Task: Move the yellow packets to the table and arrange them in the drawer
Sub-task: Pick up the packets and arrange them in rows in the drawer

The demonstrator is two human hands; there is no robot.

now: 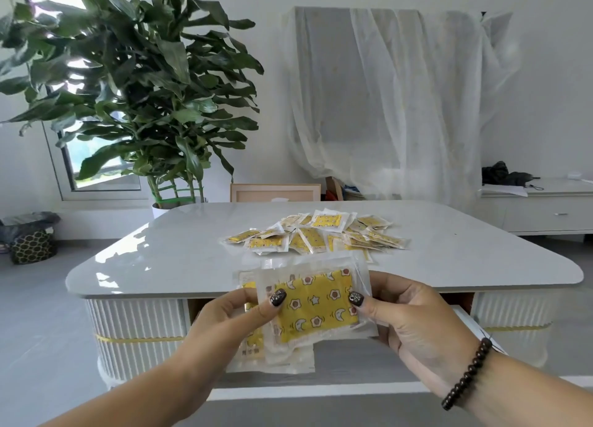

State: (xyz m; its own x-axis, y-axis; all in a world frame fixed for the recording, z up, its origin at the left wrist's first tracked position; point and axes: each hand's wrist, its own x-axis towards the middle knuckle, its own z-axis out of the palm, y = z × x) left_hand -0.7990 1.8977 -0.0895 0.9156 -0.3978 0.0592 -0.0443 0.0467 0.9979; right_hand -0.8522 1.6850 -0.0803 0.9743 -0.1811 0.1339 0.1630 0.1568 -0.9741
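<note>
A stack of yellow packets [316,308] in clear wrappers, printed with stars, moons and flowers, is held between both hands above the open drawer [353,359]. My left hand [224,327] pinches the stack's left edge, thumb on top. My right hand [414,317] grips the right edge, a dark bead bracelet on its wrist. A loose pile of several more yellow packets [321,234] lies on the white table top [167,250], beyond my hands. The drawer is pulled out from the table's front, and its grey inside shows below the stack.
A large potted plant [138,83] stands behind the table at the left. A dark patterned basket [32,243] sits on the floor far left. A cloth-draped frame [394,105] and a low white cabinet [545,208] stand at the back right.
</note>
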